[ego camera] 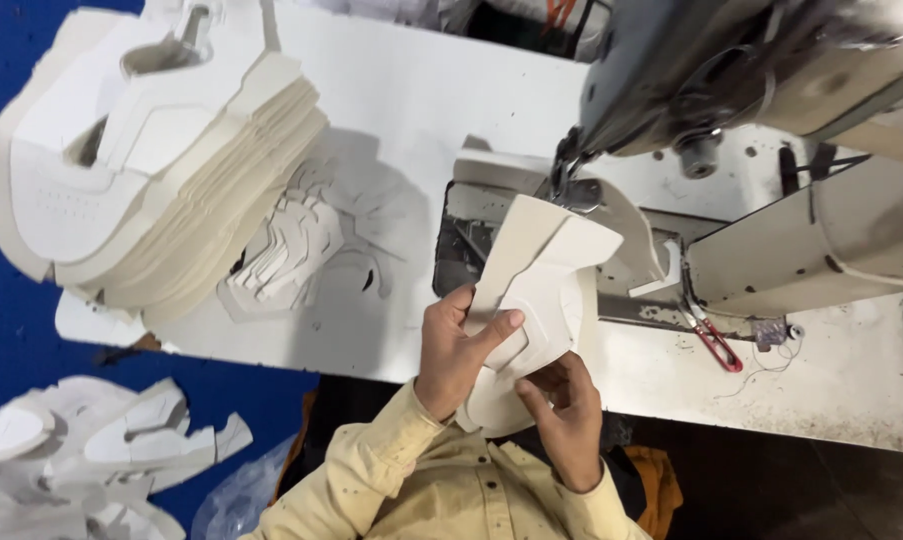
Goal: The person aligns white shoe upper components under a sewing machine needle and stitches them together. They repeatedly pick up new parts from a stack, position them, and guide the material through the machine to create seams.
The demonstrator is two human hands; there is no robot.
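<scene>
Fingers (499, 325) on white cut piece (541, 290) edge

**Both hands on a white cut piece at the sewing machine**

The left hand (458, 345) and right hand (563, 405) pinch a white shaped panel (543, 270), its far end lying under the head of the sewing machine (731, 70). Red-handled snips (713, 340) lie on the white table (411, 90) just right of the panel. A tall stack of similar cut pieces (161, 160) sits far left, with smaller cutouts (291, 245) beside it.
</scene>
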